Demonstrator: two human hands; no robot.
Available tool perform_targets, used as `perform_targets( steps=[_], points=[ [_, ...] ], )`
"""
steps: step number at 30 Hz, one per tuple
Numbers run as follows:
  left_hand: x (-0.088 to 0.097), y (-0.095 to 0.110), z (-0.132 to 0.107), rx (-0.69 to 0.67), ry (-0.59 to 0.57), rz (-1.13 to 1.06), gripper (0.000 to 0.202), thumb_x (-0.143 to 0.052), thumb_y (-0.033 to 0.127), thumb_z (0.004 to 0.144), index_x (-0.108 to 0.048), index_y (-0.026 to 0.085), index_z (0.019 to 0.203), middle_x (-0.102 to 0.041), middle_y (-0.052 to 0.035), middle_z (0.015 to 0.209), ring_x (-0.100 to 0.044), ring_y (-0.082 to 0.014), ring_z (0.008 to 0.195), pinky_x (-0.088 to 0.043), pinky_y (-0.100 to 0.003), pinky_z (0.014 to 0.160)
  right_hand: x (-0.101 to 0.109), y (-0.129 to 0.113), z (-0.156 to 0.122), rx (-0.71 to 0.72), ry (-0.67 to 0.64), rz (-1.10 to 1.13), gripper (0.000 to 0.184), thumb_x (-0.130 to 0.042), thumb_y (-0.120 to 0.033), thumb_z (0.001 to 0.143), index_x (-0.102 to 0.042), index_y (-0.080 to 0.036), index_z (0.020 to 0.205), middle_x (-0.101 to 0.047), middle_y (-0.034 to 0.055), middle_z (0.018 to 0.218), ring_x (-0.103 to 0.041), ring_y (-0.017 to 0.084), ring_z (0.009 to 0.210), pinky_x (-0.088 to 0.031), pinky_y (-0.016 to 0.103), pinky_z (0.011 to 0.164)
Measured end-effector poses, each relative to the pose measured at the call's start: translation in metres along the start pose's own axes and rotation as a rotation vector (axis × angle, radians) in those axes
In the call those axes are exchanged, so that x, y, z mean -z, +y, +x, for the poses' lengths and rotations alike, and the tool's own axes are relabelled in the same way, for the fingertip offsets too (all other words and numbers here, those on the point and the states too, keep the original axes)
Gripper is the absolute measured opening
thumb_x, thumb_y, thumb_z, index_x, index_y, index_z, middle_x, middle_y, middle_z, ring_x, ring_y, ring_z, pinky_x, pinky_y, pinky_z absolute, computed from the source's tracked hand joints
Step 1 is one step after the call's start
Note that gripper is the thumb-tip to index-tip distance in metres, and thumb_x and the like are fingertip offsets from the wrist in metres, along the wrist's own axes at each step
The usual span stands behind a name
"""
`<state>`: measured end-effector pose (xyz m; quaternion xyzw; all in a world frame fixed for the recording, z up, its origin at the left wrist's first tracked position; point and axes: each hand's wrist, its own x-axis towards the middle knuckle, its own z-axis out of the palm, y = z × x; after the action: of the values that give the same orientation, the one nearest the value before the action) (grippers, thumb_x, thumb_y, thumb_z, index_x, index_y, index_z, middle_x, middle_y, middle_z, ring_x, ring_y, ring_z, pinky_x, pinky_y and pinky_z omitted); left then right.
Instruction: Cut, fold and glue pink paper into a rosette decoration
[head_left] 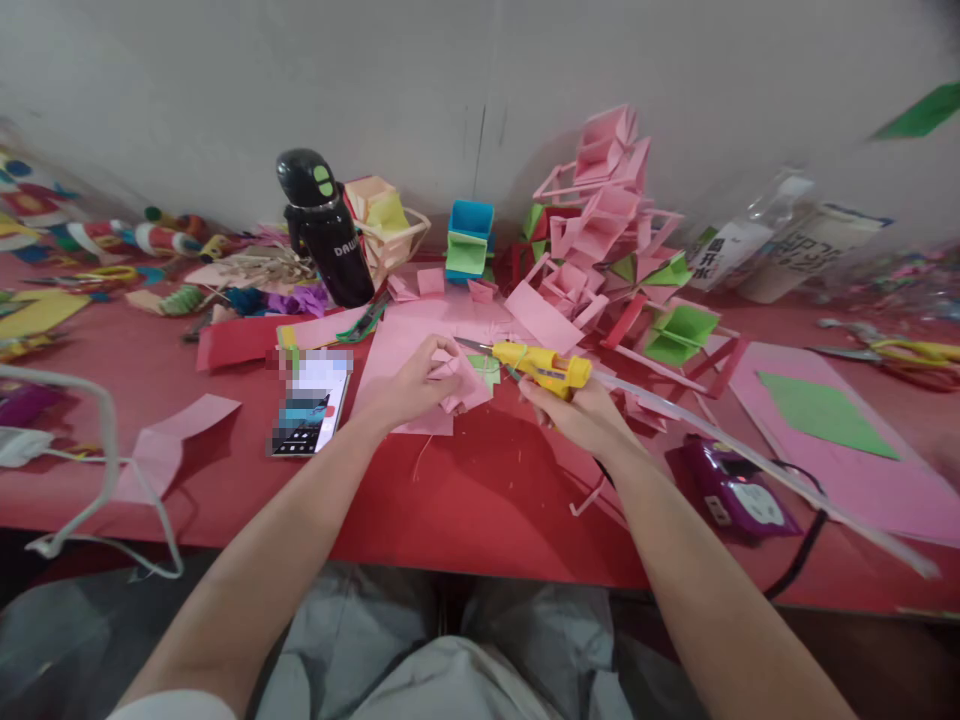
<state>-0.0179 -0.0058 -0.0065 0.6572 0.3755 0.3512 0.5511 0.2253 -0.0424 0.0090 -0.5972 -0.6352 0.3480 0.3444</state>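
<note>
My right hand [574, 410] is wrapped round a yellow glue gun [540, 365], whose nozzle points left. A long translucent glue stick [750, 455] juts from its back end. Between the fingers of my left hand [420, 380] is a folded piece of pink paper [466, 385], just left of the nozzle; I cannot tell whether the two touch. Under my hands lie a pink sheet [382, 355] and a small light green paper piece [489, 370].
Pink and green paper constructions [607, 225] are piled behind my right hand. A black bottle [330, 235] stands at the back left, with a lit phone [311, 405] nearer. A purple power strip [739, 490] and scissors [900, 355] lie right. White cables [112, 470] hang over the left edge.
</note>
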Motion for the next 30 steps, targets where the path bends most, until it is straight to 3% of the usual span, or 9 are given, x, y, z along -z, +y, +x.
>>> perform_targets(
  steps=[4,8,16,25,30],
  points=[
    [-0.001,-0.002,0.003,0.012,0.085,0.097,0.035,-0.051,0.011,0.082,-0.037,0.024,0.111,-0.054,0.0106,0.052,-0.068,-0.016,0.065,-0.05,-0.03,0.071,-0.01,0.002,-0.001,-0.048,-0.077,0.079,0.03,-0.066,-0.048,0.082,-0.067,-0.018,0.087,-0.063,0.002,0.064,-0.055,0.015,0.056,-0.042,0.028,0.052],
    [-0.001,-0.002,0.003,-0.041,0.066,0.103,0.026,-0.054,0.016,0.086,-0.039,0.023,0.107,-0.056,0.0088,0.058,-0.066,-0.0143,0.064,-0.051,-0.03,0.072,-0.017,-0.001,-0.003,-0.003,-0.095,0.092,0.024,-0.065,-0.042,0.082,-0.067,-0.018,0.086,-0.061,0.0007,0.066,-0.05,0.013,0.054,-0.039,0.027,0.051],
    [-0.002,0.001,0.002,-0.122,0.046,0.122,0.022,-0.057,0.022,0.089,-0.049,0.022,0.109,-0.056,0.0069,0.064,-0.059,-0.011,0.058,-0.051,-0.027,0.066,-0.022,-0.003,-0.003,-0.02,-0.06,0.098,0.022,-0.063,-0.039,0.081,-0.067,-0.018,0.088,-0.054,-0.0024,0.059,-0.044,0.012,0.052,-0.037,0.027,0.052],
    [-0.003,0.006,0.003,-0.058,0.093,0.123,0.027,-0.06,0.018,0.083,-0.053,0.022,0.109,-0.061,0.0046,0.072,-0.065,-0.0122,0.061,-0.051,-0.025,0.06,-0.022,-0.006,-0.005,-0.028,-0.021,0.065,0.02,-0.063,-0.039,0.08,-0.065,-0.019,0.083,-0.051,-0.0024,0.059,-0.044,0.013,0.055,-0.035,0.027,0.053],
    [-0.003,0.005,0.002,-0.061,0.087,0.129,0.028,-0.061,0.018,0.083,-0.053,0.023,0.109,-0.063,0.0035,0.078,-0.065,-0.011,0.06,-0.051,-0.025,0.059,-0.023,-0.002,-0.005,-0.048,-0.031,0.07,0.022,-0.063,-0.039,0.081,-0.067,-0.019,0.09,-0.05,-0.0036,0.058,-0.043,0.013,0.053,-0.033,0.028,0.052]
  ],
)
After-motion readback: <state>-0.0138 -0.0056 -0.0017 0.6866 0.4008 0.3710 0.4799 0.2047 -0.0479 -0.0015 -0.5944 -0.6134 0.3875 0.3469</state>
